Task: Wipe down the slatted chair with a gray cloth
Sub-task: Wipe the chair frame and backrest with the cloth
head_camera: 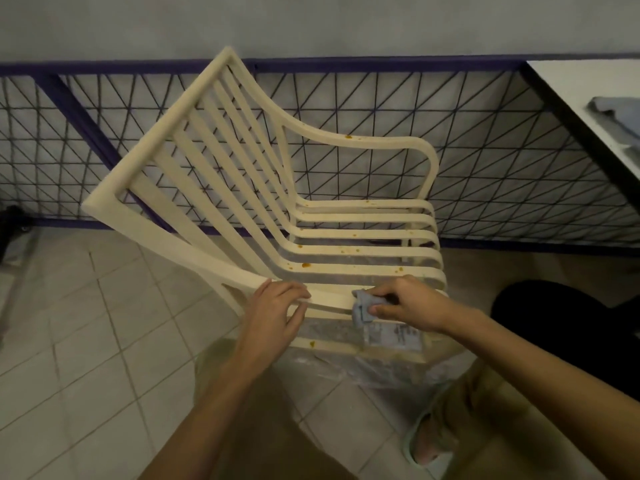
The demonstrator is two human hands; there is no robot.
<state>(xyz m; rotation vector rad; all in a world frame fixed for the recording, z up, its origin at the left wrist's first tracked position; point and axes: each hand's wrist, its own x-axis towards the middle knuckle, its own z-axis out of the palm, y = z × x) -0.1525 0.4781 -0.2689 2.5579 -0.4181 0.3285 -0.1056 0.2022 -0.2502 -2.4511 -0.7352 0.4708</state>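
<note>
Gray cloth (362, 309) between fingers (380, 310) of right hand (407, 303)

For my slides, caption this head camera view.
The right hand holds a bunched gray cloth against the near rail of a stained cream slatted plastic chair while the left hand grips that rail.

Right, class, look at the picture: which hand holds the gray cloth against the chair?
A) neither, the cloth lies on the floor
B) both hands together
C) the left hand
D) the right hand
D: the right hand pinches the gray cloth against the near rail of the slatted chair, while the left hand grips that rail with no cloth.
</note>
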